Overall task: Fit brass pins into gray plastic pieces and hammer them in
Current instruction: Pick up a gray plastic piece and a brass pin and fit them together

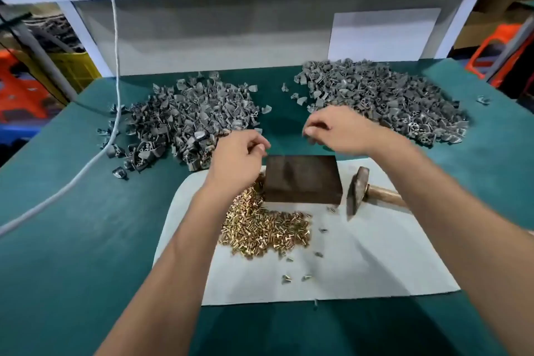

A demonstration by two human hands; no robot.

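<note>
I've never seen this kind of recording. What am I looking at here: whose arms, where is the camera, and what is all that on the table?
There is no machine: a person wears a camera on the head, looking down at their own arms. The left hand and right hand hover with curled fingers above a dark block; the blur hides whether they pinch anything. On the green table lie two heaps of gray pieces. A white sheet carries the block, brass pins and a hammer, which nobody holds.

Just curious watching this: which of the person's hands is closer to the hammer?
Right. The right hand hovers beyond the hammer, above the dark block's far edge; the left hand is across the block, over the brass pins.
</note>
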